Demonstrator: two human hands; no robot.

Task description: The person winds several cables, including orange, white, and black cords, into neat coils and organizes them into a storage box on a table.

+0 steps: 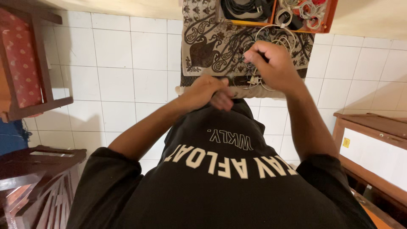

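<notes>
My right hand (273, 63) is closed around a tangle of thin white and grey cables (271, 36) lying on a patterned brown and cream cloth (207, 46). My left hand (207, 91) is curled into a fist at the near edge of the cloth, pressed against my black shirt; a dark cable end seems to sit in its fingers, though this is hard to tell. An orange tray (328, 17) at the far side of the cloth holds more coiled cables, black and white.
White tiled floor (114, 63) lies below. A wooden chair with a red dotted cushion (21, 59) stands at left, dark carved wooden furniture (38, 178) at lower left, a wooden cabinet (373, 144) at right.
</notes>
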